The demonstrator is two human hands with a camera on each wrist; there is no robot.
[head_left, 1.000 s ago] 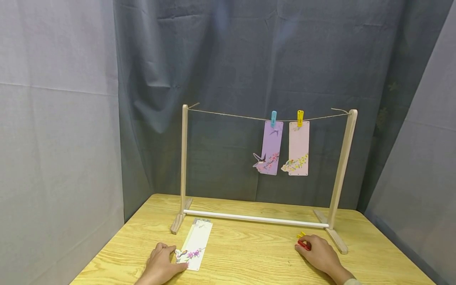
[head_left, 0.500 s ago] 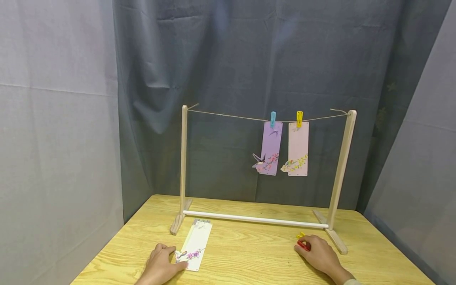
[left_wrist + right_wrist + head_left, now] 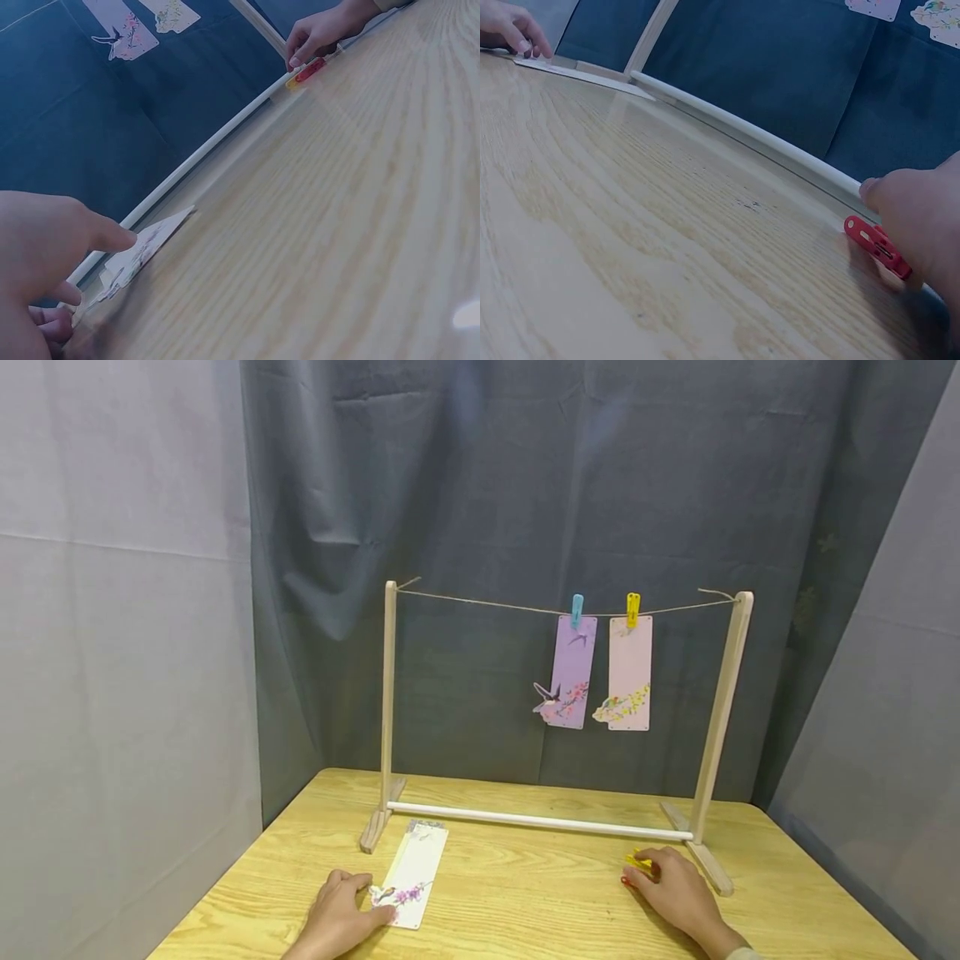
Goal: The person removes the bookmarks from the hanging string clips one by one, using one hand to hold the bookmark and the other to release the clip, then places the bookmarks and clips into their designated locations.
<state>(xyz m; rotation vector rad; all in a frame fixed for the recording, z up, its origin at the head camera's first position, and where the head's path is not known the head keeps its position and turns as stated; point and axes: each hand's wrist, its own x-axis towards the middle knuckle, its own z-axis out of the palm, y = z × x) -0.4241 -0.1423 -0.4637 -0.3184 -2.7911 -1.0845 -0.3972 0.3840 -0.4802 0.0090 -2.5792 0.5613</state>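
Near the table's front left, my left hand (image 3: 335, 914) touches a small stack of bird-and-flower bookmarks. Its thumb rests on the lower part of the white top bookmark (image 3: 420, 868), and the index fingertip is by the left edge. At the right, my right hand (image 3: 675, 893) is over a red clothespin (image 3: 877, 246) and a yellow clothespin (image 3: 292, 83), both low at the table. In the right wrist view, the thumb is above the red clothespin, apart from it. The hand partly hides both clothespins in the head view.
Across the back stands a wooden rack (image 3: 716, 718) with a string (image 3: 480, 602) and a white bottom bar (image 3: 540, 820). A purple bookmark (image 3: 573, 660) hangs by a blue clothespin (image 3: 577, 609), a pink bookmark (image 3: 630, 668) by a yellow one. Grey curtains surround the table.
My right hand has shifted slightly: its thumb and index now lie further apart, more yellow clothespin shows between them, and the red one is mostly covered. My left hand has stayed in place.
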